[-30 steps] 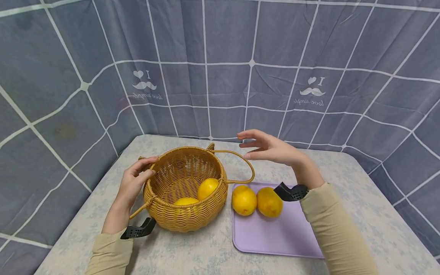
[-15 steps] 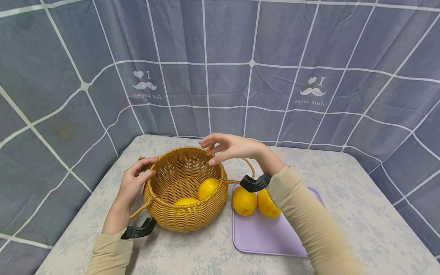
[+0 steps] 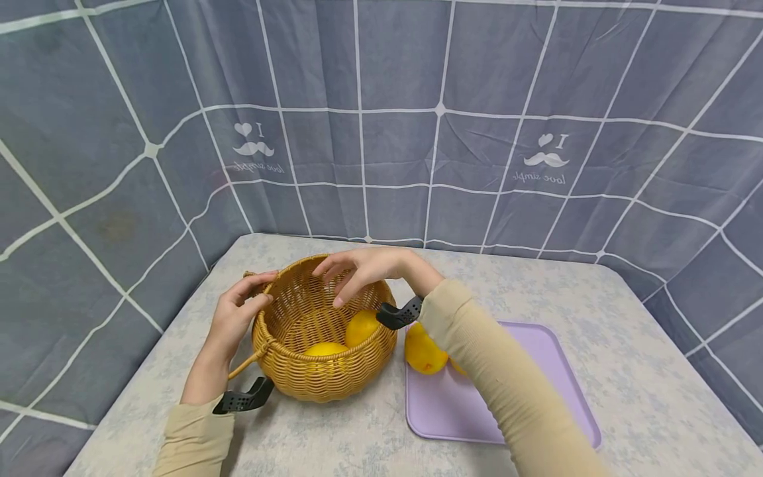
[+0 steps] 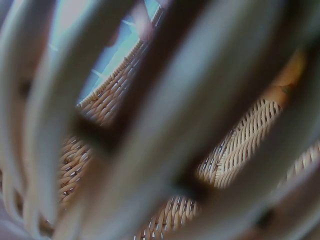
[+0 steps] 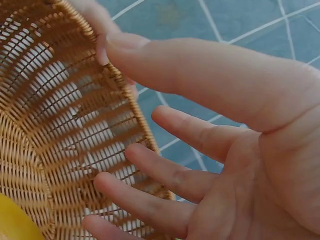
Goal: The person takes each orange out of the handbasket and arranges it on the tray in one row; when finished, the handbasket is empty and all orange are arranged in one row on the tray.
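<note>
A round wicker basket (image 3: 324,384) stands upright on the table. At its left rim my left hand (image 3: 229,319) grips the edge with fingers and thumb. Inside the basket lie two yellow fruits that look like lemons, one lemon (image 3: 359,326) at the right wall and another lemon (image 3: 324,348) near the front. Over the basket's opening hovers my right hand (image 3: 377,265), fingers spread and holding nothing, as the right wrist view shows. Blurred wicker strands (image 4: 150,130) fill much of the left wrist view.
A purple tray (image 3: 447,417) lies right of the basket. On it sits a lemon (image 3: 424,351), with a second mostly hidden behind my right sleeve. The basket's right handle is hidden by my right arm. A grey checked curtain (image 3: 393,152) hangs behind the table.
My right hand has moved left and slightly down, from beside the basket's right handle to over its opening. The left hand has stayed on the rim.
</note>
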{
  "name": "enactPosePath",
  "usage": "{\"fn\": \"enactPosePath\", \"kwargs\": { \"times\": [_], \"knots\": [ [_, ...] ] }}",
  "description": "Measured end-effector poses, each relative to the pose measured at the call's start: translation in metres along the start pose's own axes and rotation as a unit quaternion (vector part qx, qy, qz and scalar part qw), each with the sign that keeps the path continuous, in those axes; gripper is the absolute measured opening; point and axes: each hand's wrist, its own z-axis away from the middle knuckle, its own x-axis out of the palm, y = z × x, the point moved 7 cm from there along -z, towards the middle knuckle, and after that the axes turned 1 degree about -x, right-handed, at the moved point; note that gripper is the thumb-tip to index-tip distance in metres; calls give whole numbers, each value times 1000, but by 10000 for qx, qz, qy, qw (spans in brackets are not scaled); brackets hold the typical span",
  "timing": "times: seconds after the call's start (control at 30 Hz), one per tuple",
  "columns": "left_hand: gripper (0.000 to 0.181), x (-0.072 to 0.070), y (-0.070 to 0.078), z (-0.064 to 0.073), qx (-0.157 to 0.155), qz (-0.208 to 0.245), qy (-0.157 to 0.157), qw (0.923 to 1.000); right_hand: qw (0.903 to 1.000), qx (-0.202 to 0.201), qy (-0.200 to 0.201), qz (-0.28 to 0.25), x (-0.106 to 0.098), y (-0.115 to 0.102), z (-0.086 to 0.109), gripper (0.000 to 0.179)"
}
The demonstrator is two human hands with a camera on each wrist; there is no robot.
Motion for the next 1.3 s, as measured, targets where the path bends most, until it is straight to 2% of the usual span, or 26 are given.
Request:
{"fn": "enactPosePath", "kwargs": {
  "times": [0.33, 0.53, 0.73, 1.07, 1.3],
  "knots": [
    [32, 1, -1, 1, 38, -34, 4, 10000, 9980, 529, -316, -129, 9, 24, -18, 66],
    [32, 1, -2, 2, -13, -44, -5, 10000, 9970, 665, -391, 87, 14, 30, -24, 66],
    [32, 1, 0, 2, 44, -37, -35, 10000, 9944, 767, -674, 269, 23, 36, -26, 67],
    [32, 2, -1, 1, -13, -54, -13, 10000, 9932, 787, -819, 242, 28, 43, -29, 70],
    [32, 2, -1, 0, -18, -74, 0, 10000, 9891, 1024, -984, 382, 33, 50, -33, 75]
  ]
}}
